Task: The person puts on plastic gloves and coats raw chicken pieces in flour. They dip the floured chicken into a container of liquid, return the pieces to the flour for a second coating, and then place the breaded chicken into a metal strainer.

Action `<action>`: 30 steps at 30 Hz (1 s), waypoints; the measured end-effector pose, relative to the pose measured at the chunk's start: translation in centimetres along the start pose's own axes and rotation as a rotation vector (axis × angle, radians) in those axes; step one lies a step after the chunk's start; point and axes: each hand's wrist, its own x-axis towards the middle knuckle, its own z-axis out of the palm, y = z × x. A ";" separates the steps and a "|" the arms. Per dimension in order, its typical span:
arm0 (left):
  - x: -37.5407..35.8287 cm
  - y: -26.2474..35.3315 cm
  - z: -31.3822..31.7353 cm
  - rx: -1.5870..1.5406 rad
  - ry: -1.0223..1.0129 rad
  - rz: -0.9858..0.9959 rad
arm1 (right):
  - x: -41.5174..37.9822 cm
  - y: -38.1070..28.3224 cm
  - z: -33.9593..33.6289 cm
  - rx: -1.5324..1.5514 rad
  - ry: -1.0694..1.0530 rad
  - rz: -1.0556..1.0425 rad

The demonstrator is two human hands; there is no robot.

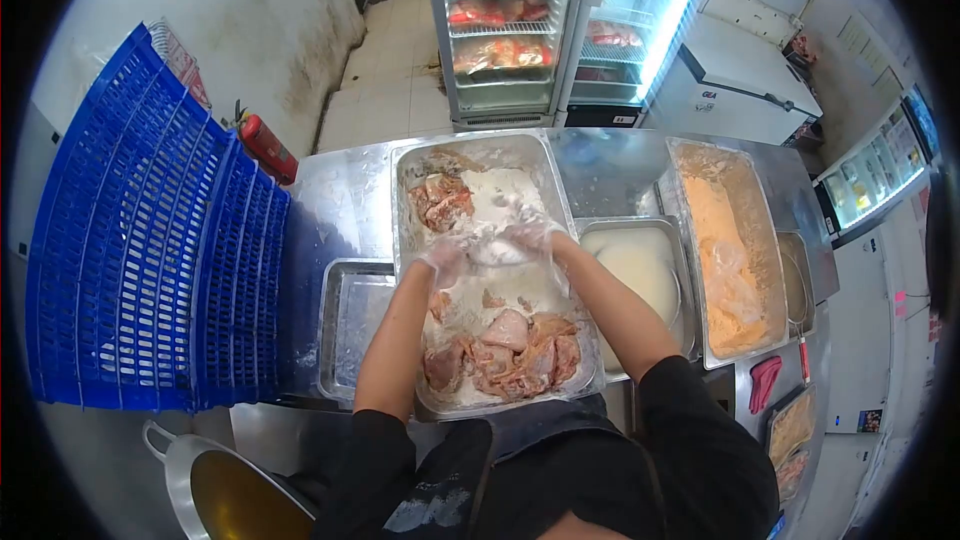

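A long steel tray (pixel 405 240) in front of me holds white flour (pixel 505 195) and raw marinated chicken pieces, one heap at the near end (pixel 505 355) and another at the far left (pixel 440 202). Both hands wear clear plastic gloves dusted with flour. My left hand (pixel 443 258) and my right hand (pixel 533 236) meet in the middle of the tray, pressing a flour-covered piece (pixel 492 248) between them.
An empty steel tray (pixel 350 325) lies to the left, beside stacked blue plastic crates (pixel 150 240). To the right stand a tub of white batter (pixel 640 270) and a tray of orange breading (pixel 725 260). A pot of yellow oil (pixel 235 500) sits near left. Glass-door fridges (pixel 505 25) stand behind.
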 end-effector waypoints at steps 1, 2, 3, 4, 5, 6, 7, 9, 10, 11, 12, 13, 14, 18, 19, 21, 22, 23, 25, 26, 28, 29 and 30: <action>0.1 0.1 -0.2 -0.042 -0.013 -0.011 | 2.6 3.9 -0.1 -0.864 -0.238 -0.313; -0.3 -0.2 -0.4 -0.087 -0.019 -0.031 | 0.5 2.1 0.1 -0.853 -0.259 -0.309; -0.9 -0.8 -0.5 -0.096 -0.004 -0.050 | -1.9 0.2 0.1 0.068 -0.190 -0.057; -1.7 -0.4 0.4 -0.141 0.040 0.017 | -3.4 -1.4 0.0 0.975 -0.082 0.215; -2.1 0.2 1.4 -0.185 0.080 0.090 | -2.2 0.9 0.4 0.789 -0.230 -0.117; -2.3 0.3 2.1 -0.228 0.117 0.165 | -1.2 3.1 0.7 0.791 -0.234 -0.111; -2.2 -0.3 2.1 -0.384 0.158 0.156 | -1.9 1.8 0.9 0.482 -0.182 0.049; -2.4 -1.5 2.0 -0.386 0.152 0.149 | -2.1 2.9 2.0 0.161 -0.028 0.206; -2.7 -1.6 2.1 -0.383 0.144 0.153 | -2.5 3.2 2.0 0.165 -0.034 0.211; -3.1 -1.6 2.1 -0.409 0.124 0.155 | -2.5 3.2 1.6 0.219 -0.135 0.146; -3.5 -1.6 2.1 -0.457 0.087 0.149 | -2.5 3.3 1.0 0.270 -0.238 0.081; -3.9 -1.7 2.1 -0.508 0.045 0.141 | -2.5 2.6 0.5 0.086 -0.318 0.129; -4.3 -1.8 2.1 -0.562 0.005 0.125 | -3.2 2.3 0.9 0.089 -0.325 0.132; -5.1 -2.0 2.5 -0.739 -0.133 0.074 | -4.6 1.0 1.2 -0.021 -0.237 -0.021; -5.2 -2.0 2.6 -0.759 -0.151 0.062 | -4.5 0.8 1.2 -0.100 -0.244 -0.030; -5.2 -1.7 2.3 -0.776 -0.163 0.000 | -4.3 0.5 1.3 -0.188 -0.227 -0.080; -5.1 -1.7 2.2 -0.792 -0.179 -0.064 | -4.4 -0.2 1.3 -0.277 -0.207 -0.128; -4.8 -2.4 1.9 -0.794 -0.178 -0.067 | -4.6 -0.8 1.2 -0.275 -0.209 -0.125; -4.0 -3.8 1.7 -0.817 -0.094 0.072 | -5.0 -1.8 0.8 -1.001 -0.191 -0.549; -4.1 -4.3 1.7 -0.816 -0.095 0.060 | -4.7 -1.6 1.1 -0.995 -0.189 -0.540; -4.7 -4.4 1.7 -0.808 -0.189 0.104 | -4.2 -0.8 1.5 -0.725 -0.160 -0.274; -4.7 -4.0 1.8 -0.805 -0.194 0.095 | -4.4 -0.3 1.2 -0.722 -0.154 -0.266; -4.7 -3.5 1.9 -0.875 -0.226 0.099 | -4.7 0.3 0.8 -0.866 -0.246 -0.395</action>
